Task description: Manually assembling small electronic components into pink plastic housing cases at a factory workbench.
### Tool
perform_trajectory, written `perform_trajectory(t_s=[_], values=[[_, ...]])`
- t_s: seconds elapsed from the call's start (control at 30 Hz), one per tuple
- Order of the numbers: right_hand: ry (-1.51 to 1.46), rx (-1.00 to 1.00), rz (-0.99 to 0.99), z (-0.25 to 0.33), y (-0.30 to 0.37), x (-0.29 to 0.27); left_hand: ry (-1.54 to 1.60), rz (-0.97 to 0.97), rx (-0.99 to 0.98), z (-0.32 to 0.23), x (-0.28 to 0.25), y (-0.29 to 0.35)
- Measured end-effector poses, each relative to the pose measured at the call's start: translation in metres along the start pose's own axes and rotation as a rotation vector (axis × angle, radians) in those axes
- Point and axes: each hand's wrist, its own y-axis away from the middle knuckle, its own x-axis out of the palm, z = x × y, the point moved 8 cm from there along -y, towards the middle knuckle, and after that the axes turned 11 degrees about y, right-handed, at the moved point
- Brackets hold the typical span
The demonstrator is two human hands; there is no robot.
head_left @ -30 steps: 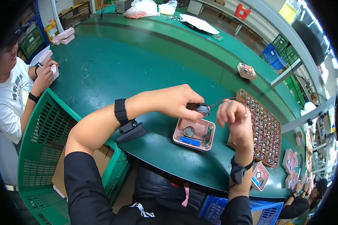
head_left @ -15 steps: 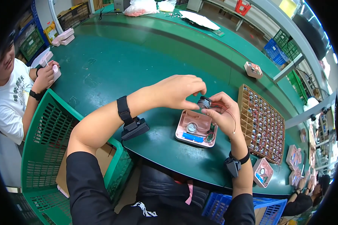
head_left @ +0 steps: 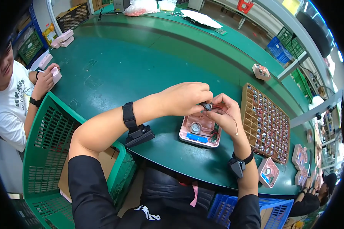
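Observation:
Above a pink plastic housing, my left hand (head_left: 193,98) and my right hand (head_left: 226,113) meet on a small round motor (head_left: 206,106), dark with a metal body. Fingers of both hands pinch it, so much of it is hidden. Thin red and black wires (head_left: 232,119) run from it across my right hand, ending in a small pale connector near the wrist. On the table below, the pink housing (head_left: 183,136) lies with its open side up. Inside are a silver round part (head_left: 195,128), a blue battery (head_left: 197,137) and a green circuit board (head_left: 214,137) with wires.
To the right stands a divided cardboard tray (head_left: 249,128) with many wired motors. Other pink housings (head_left: 268,172) lie beyond it and at the far edge. A green crate (head_left: 51,133) is at my left, a blue crate (head_left: 277,210) below the table edge. A co-worker (head_left: 11,103) sits at left.
My left hand has come down and closed onto the motor, which now sits slightly lower and tilted between both hands. The housing below has stayed in place.

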Motion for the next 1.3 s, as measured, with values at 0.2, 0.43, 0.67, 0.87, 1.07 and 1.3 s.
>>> perform_trajectory(t_s=[0.2, 0.43, 0.67, 0.87, 1.07, 1.3], values=[[0.400, -0.087, -0.014, 0.032, 0.014, -0.007, 0.175, 0.069, -0.149, 0.008, -0.002, -0.001], [0.525, -0.127, 0.120, -0.002, 0.049, -0.001, 0.177, 0.205, -0.281, 0.020, 0.018, 0.012], [0.302, -0.120, 0.090, -0.021, 0.057, 0.014, 0.177, 0.221, -0.420, 0.033, 0.031, 0.019], [0.333, -0.128, 0.076, -0.023, 0.064, 0.003, 0.116, 0.211, -0.463, 0.026, 0.038, 0.010], [0.331, -0.117, 0.064, -0.027, 0.067, 0.002, 0.147, 0.210, -0.457, 0.028, 0.046, 0.010], [0.274, -0.120, 0.042, -0.030, 0.068, 0.003, 0.071, 0.193, -0.354, 0.020, 0.049, 0.007]])
